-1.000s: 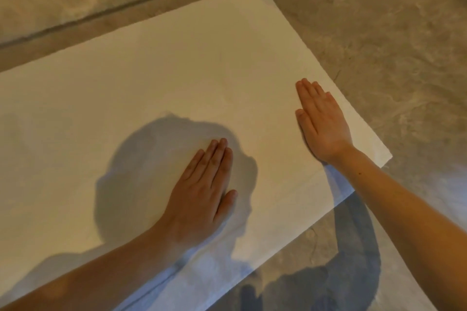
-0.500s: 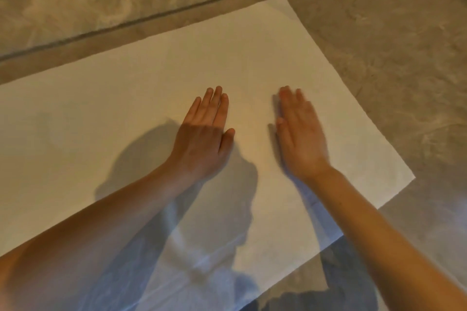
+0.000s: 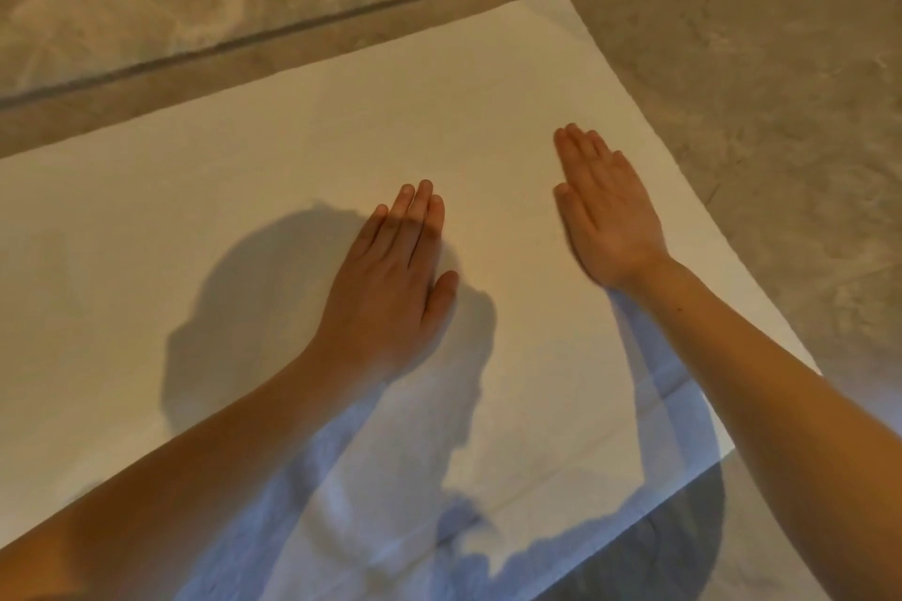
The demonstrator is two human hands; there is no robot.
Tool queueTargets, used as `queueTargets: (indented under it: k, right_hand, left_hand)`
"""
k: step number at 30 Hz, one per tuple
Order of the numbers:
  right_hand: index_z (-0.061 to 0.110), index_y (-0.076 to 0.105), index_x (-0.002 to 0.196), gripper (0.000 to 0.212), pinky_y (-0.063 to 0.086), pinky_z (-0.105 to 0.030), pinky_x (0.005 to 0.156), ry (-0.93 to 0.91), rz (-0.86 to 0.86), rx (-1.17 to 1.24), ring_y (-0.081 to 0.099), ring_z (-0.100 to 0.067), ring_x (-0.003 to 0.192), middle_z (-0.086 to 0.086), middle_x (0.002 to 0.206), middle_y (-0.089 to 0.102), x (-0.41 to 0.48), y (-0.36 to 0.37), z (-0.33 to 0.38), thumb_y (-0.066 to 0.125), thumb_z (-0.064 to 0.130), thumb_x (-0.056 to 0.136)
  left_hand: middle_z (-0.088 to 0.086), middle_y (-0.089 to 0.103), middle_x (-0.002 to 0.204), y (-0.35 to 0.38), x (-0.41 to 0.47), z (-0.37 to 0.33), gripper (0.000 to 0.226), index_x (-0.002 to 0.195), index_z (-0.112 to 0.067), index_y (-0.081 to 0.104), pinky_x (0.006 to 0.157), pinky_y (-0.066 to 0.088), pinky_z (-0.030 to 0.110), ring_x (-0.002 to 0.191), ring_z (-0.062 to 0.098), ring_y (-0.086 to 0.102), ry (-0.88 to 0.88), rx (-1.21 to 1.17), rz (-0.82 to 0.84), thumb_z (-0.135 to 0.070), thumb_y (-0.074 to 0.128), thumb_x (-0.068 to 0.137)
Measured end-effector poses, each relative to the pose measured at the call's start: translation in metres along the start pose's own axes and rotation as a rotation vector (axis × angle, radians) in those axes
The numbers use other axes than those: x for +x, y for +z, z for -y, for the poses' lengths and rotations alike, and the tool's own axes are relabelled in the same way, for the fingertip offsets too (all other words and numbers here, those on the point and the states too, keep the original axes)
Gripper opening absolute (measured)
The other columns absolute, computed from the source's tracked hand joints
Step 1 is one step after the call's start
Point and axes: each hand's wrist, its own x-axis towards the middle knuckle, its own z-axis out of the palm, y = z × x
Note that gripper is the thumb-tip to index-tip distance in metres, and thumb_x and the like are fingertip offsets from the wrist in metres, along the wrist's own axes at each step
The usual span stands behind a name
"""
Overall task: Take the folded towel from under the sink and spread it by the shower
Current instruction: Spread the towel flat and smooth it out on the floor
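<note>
A white towel (image 3: 302,171) lies spread flat on the grey stone floor, filling most of the view. My left hand (image 3: 390,278) rests palm down near the towel's middle, fingers straight and close together. My right hand (image 3: 610,215) lies flat on the towel further right, fingers pointing away from me, slightly blurred. Neither hand holds anything. My head and arms cast shadows across the near part of the towel.
The shower's raised curb with a glass edge (image 3: 234,44) runs along the far side of the towel at the upper left. Bare marbled floor (image 3: 756,63) extends to the right and beyond the towel's far corner.
My right hand has slid to the right across the towel, away from my left. My left hand has drawn back a little toward me. The towel stays flat.
</note>
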Motion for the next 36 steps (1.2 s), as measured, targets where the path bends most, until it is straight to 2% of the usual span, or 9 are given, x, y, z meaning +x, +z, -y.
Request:
queueTargets:
  k: [6, 12, 16, 20, 26, 28, 32, 36]
  right_hand:
    - [0.019, 0.011, 0.156, 0.057, 0.001, -0.032, 0.121, 0.149, -0.044, 0.035, 0.004, -0.015, 0.150, 0.001, 0.163, 0.010, 0.008, -0.001, -0.008, 0.016, 0.035, 0.102]
    - [0.018, 0.011, 0.156, 0.058, 0.002, -0.034, 0.121, 0.148, -0.044, 0.015, 0.004, -0.016, 0.150, -0.001, 0.163, 0.010, 0.008, -0.001, -0.006, 0.015, 0.035, 0.101]
    - [0.018, 0.011, 0.156, 0.059, 0.003, -0.034, 0.121, 0.154, -0.038, 0.005, 0.005, -0.017, 0.150, -0.001, 0.163, 0.010, 0.008, -0.002, -0.006, 0.015, 0.036, 0.100]
    - [0.018, 0.010, 0.156, 0.060, 0.002, -0.034, 0.122, 0.152, -0.024, -0.008, 0.003, -0.015, 0.150, 0.000, 0.164, 0.009, 0.009, -0.002, -0.007, 0.013, 0.037, 0.100]
    - [0.014, 0.010, 0.156, 0.062, 0.001, -0.036, 0.122, 0.177, -0.014, 0.020, 0.003, -0.018, 0.150, -0.003, 0.163, 0.009, 0.012, -0.008, 0.003, 0.014, 0.036, 0.098]
    - [0.013, 0.014, 0.155, 0.060, 0.002, -0.034, 0.121, 0.100, -0.046, 0.063, 0.006, -0.019, 0.150, -0.004, 0.163, 0.013, 0.023, -0.009, 0.026, 0.017, 0.036, 0.099]
    - [0.014, 0.022, 0.154, 0.054, 0.004, -0.034, 0.120, -0.224, -0.012, 0.067, 0.013, -0.021, 0.149, -0.003, 0.161, 0.021, 0.059, 0.004, 0.077, 0.027, 0.031, 0.103]
    - [0.023, 0.015, 0.156, 0.053, 0.001, -0.033, 0.121, -0.263, 0.055, 0.007, 0.006, -0.014, 0.150, 0.004, 0.163, 0.013, 0.095, 0.013, 0.061, 0.026, 0.035, 0.105]
  left_hand:
    - [0.015, 0.017, 0.161, 0.002, 0.000, 0.001, 0.066, 0.151, 0.000, 0.019, 0.121, 0.015, 0.041, 0.149, 0.025, 0.013, -0.014, -0.030, 0.001, -0.037, 0.028, 0.097]
    - [0.013, 0.010, 0.162, -0.001, 0.001, 0.000, 0.068, 0.153, -0.003, 0.017, 0.122, 0.008, 0.039, 0.150, 0.025, 0.007, -0.024, -0.075, 0.030, -0.040, 0.023, 0.096]
    - [0.017, 0.017, 0.160, -0.012, 0.043, 0.026, 0.064, 0.151, -0.002, 0.023, 0.121, 0.010, 0.045, 0.149, 0.031, 0.014, -0.116, -0.055, -0.091, -0.036, 0.032, 0.097]
    - [0.015, 0.010, 0.162, -0.005, 0.078, 0.050, 0.065, 0.153, -0.004, 0.013, 0.122, 0.001, 0.040, 0.150, 0.026, 0.006, -0.194, 0.012, -0.042, -0.038, 0.029, 0.100]
    - [0.016, 0.014, 0.161, 0.003, 0.077, 0.052, 0.066, 0.152, -0.002, 0.017, 0.122, 0.006, 0.042, 0.149, 0.027, 0.011, -0.175, 0.028, -0.073, -0.039, 0.026, 0.099]
    - [0.016, 0.016, 0.160, 0.001, 0.076, 0.052, 0.066, 0.152, -0.002, 0.019, 0.122, 0.007, 0.042, 0.149, 0.027, 0.012, -0.170, 0.016, -0.088, -0.039, 0.027, 0.098]
    - [0.016, 0.017, 0.160, 0.000, 0.076, 0.051, 0.066, 0.152, -0.002, 0.021, 0.122, 0.007, 0.041, 0.149, 0.027, 0.013, -0.167, 0.000, -0.108, -0.039, 0.026, 0.098]
    - [0.014, 0.016, 0.161, 0.003, 0.077, 0.053, 0.067, 0.152, -0.003, 0.018, 0.122, 0.008, 0.042, 0.150, 0.025, 0.011, -0.178, -0.013, -0.107, -0.040, 0.026, 0.097]
